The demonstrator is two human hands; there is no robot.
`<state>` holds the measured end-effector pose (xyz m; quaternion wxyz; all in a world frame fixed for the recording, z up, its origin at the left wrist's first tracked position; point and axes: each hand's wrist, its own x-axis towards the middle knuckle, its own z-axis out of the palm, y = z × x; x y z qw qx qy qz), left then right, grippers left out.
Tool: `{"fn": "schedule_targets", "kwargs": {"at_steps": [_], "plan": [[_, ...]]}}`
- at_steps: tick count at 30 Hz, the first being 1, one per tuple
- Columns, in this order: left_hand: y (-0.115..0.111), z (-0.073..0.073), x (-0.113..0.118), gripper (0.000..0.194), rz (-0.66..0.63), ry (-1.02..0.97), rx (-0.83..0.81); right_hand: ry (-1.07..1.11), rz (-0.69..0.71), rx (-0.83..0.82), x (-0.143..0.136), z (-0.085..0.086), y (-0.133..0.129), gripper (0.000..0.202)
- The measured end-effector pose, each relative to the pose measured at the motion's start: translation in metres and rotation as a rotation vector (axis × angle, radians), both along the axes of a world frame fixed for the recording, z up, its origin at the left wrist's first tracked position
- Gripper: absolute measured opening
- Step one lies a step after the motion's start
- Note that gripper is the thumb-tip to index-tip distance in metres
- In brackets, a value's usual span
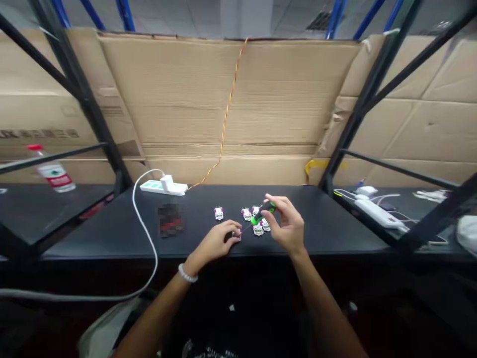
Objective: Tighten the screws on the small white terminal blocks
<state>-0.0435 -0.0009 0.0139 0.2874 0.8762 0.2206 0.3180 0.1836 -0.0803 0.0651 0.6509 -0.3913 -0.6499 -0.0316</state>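
My right hand (285, 223) grips a black and green screwdriver (264, 213), tilted so its thin shaft points down and left. The shaft's tip reaches a small white and purple part (239, 233) on the black table. My left hand (218, 238), with a beaded bracelet (187, 273) at the wrist, is closed on that part; the fingers hide most of it. Several similar white parts with purple bits lie behind and to the right, among them one white part (246, 214) close to the screwdriver. Another white part (218, 213) sits apart, behind my left hand.
A white power strip (164, 187) with a plugged-in adapter stands at the back left; its white cable (147, 233) runs over the table's front edge. A blurred dark item (170, 220) lies left. Black frame posts (357, 119) flank the table, and cardboard (179, 99) walls the back.
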Motion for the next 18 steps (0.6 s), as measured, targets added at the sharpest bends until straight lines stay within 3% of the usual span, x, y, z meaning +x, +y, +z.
{"fn": "schedule_targets", "kwargs": {"at_steps": [18], "plan": [[-0.0018,0.0006,0.0018,0.009,0.007,0.021,0.010,0.012,0.002,-0.004,0.0011,-0.0024,0.0032,0.044]]}}
